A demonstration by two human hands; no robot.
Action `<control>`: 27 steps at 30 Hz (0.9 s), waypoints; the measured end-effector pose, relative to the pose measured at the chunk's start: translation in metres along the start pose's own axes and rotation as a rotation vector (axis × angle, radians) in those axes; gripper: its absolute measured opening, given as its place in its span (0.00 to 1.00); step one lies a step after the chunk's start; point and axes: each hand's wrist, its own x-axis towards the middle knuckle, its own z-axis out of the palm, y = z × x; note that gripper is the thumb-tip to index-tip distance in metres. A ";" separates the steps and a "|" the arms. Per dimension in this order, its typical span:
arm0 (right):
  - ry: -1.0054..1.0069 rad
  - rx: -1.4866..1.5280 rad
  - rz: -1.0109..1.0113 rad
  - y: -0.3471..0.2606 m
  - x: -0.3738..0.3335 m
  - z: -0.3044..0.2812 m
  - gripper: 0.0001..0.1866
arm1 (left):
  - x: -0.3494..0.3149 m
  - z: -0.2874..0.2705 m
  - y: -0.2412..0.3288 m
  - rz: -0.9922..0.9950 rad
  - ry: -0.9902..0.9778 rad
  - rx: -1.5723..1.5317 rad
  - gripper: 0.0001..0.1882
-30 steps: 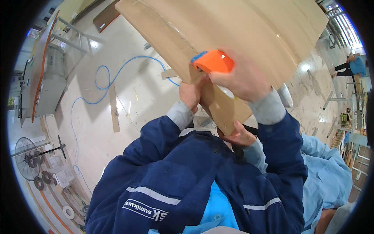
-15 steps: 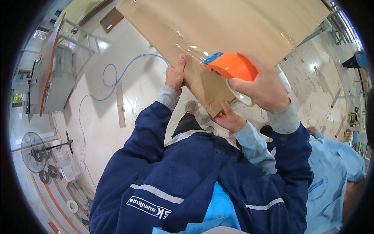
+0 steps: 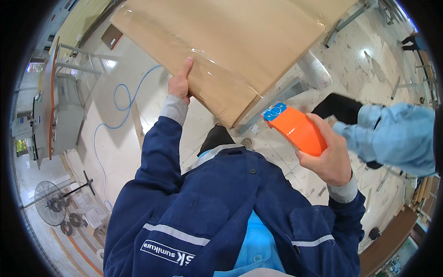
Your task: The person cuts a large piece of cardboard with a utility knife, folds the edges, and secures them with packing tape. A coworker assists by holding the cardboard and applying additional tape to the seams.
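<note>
You steady the wrapped carton and hold the tape dispenser off it.

Your left hand lies flat against the side of the film-covered cardboard carton, thumb up along its edge. Your right hand grips the orange tape dispenser, just beside the carton's lower corner, not touching it. A person in a light blue sleeve stands to your right.
</note>
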 end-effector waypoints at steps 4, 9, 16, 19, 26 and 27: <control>0.031 0.169 0.066 0.057 -0.030 0.023 0.44 | -0.001 -0.002 0.003 0.030 -0.009 -0.001 0.31; 0.122 0.225 -0.002 0.133 -0.026 0.100 0.45 | -0.008 0.000 0.004 0.029 -0.052 -0.006 0.32; 0.217 0.374 0.214 0.199 0.028 0.250 0.38 | -0.013 -0.004 -0.004 0.060 -0.056 -0.089 0.35; 0.231 0.416 0.204 0.220 0.074 0.325 0.36 | -0.014 -0.023 -0.032 0.084 -0.187 -0.431 0.42; 0.134 0.233 0.486 0.264 0.088 0.399 0.34 | 0.025 -0.081 -0.175 -0.567 -0.145 -0.098 0.37; 0.150 0.210 0.527 0.265 0.078 0.396 0.34 | 0.040 -0.089 -0.188 -0.608 -0.164 -0.061 0.36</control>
